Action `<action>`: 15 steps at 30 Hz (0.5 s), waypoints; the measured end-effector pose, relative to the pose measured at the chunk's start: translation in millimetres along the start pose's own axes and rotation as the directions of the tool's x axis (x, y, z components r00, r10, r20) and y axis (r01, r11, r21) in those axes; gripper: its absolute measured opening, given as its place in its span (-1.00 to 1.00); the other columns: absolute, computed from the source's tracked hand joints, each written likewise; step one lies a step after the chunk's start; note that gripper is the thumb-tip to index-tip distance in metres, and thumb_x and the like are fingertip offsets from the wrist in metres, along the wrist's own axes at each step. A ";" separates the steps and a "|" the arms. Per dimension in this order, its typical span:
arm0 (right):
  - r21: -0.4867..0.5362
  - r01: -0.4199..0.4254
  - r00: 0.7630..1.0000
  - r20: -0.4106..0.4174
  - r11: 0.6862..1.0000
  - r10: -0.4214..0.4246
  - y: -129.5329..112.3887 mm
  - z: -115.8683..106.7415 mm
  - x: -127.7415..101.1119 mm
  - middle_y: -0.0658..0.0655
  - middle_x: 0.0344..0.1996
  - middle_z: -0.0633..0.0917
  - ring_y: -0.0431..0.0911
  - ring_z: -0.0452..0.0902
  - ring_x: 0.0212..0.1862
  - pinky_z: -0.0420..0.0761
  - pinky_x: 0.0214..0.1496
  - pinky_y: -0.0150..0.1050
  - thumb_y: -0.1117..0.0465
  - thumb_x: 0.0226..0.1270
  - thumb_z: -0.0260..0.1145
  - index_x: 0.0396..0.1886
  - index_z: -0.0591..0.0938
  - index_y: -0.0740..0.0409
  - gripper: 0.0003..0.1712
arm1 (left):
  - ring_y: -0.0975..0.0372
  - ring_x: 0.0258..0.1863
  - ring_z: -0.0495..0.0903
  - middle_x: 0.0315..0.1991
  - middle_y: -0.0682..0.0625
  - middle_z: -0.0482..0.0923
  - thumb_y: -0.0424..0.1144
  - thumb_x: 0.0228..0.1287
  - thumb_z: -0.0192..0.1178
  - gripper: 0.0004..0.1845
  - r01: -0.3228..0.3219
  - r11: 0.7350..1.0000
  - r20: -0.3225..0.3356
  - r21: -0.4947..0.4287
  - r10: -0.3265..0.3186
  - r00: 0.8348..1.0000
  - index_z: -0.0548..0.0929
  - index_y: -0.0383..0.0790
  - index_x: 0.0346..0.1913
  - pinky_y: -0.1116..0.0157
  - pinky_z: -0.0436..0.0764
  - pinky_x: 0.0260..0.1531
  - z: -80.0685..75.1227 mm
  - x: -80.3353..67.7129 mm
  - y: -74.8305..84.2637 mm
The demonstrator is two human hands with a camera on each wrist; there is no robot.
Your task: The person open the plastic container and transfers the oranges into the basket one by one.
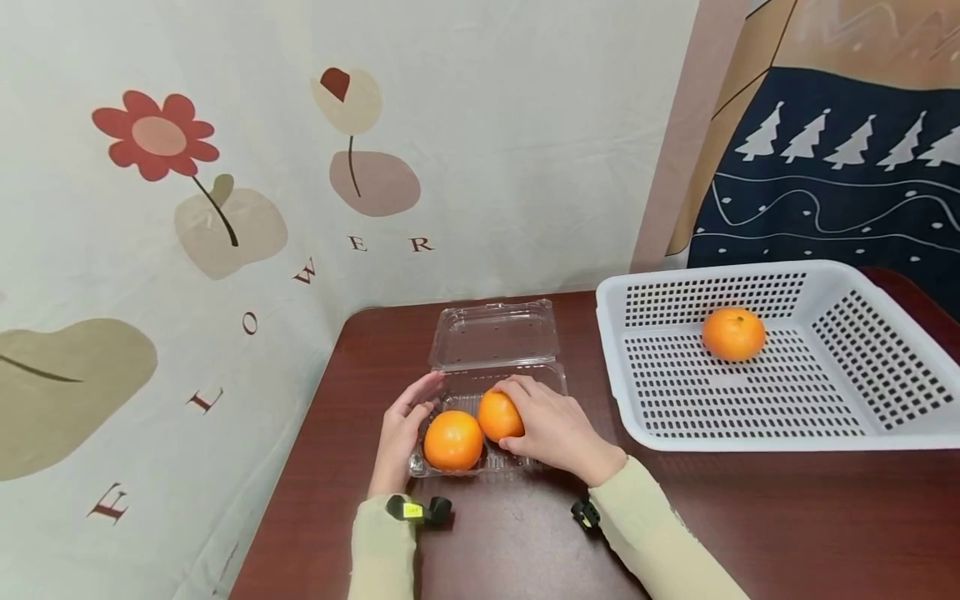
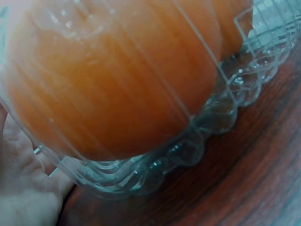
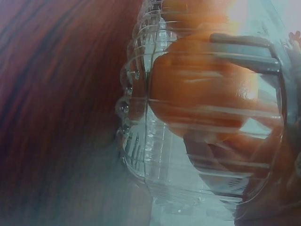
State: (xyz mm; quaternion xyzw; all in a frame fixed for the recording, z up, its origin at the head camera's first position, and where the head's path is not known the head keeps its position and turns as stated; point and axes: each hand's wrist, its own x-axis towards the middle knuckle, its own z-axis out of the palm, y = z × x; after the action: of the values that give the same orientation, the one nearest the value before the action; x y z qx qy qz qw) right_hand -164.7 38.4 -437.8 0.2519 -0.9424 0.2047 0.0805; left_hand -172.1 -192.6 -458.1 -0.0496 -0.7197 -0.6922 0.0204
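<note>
A clear plastic clamshell box [image 1: 543,379] stands on the table with its lid [image 1: 495,333] folded back behind it. Inside, on the left, sits one orange [image 1: 453,440], seen large through the ribbed wall in the left wrist view. My right hand [image 1: 555,429] grips a second orange [image 1: 498,415] from its right side, within the box and right beside the first. In the right wrist view its fingers show through the clear wall around that orange [image 3: 202,92]. My left hand [image 1: 401,437] rests along the box's left side, fingers extended toward the back corner.
To the right stands a white perforated basket [image 1: 622,383] holding one more orange [image 1: 733,333]. The dark red-brown table [image 1: 322,442] meets a printed cloth [image 1: 525,167] at the back and left. Each wrist carries a small black camera strap.
</note>
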 end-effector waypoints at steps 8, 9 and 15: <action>-0.037 -0.011 1.000 0.017 0.999 0.012 0.0 0.5 0.1 0.01 0.11 0.41 -0.12 0.41 0.04 0.51 -0.36 -0.09 -0.20 -0.18 0.38 0.20 0.33 -0.14 -0.14 | 0.05 0.16 0.31 0.16 -0.12 0.38 -0.51 0.27 -0.17 -0.57 -0.002 1.000 0.005 -0.016 0.002 1.000 0.39 -0.28 0.18 0.25 0.33 0.11 -0.2 0.0 -0.7; -0.038 -0.013 1.000 0.017 0.999 0.013 -0.1 0.3 0.1 0.01 0.11 0.41 -0.12 0.41 0.04 0.51 -0.36 -0.09 -0.20 -0.18 0.38 0.20 0.33 -0.13 -0.14 | 0.04 0.16 0.31 0.16 -0.12 0.38 -0.51 0.27 -0.17 -0.58 -0.005 1.000 0.006 -0.018 0.005 1.000 0.39 -0.29 0.18 0.23 0.32 0.12 -0.3 0.1 -1.0; -0.046 -0.004 1.000 0.015 0.999 0.005 -0.6 0.2 -0.2 0.00 0.10 0.41 -0.13 0.41 0.04 0.51 -0.37 -0.10 -0.23 -0.16 0.36 0.20 0.33 -0.14 -0.15 | 0.04 0.16 0.32 0.15 -0.13 0.38 -0.53 0.27 -0.17 -0.58 -0.021 0.999 0.004 -0.028 0.021 1.000 0.39 -0.29 0.17 0.13 0.29 0.14 -0.5 0.5 -1.9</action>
State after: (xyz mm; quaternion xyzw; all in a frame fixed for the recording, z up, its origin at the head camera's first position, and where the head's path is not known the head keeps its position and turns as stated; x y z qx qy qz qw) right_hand -164.3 38.0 -437.8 0.2494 -0.9480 0.1814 0.0785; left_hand -172.8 -193.2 -459.9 -0.0590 -0.7096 -0.7017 0.0255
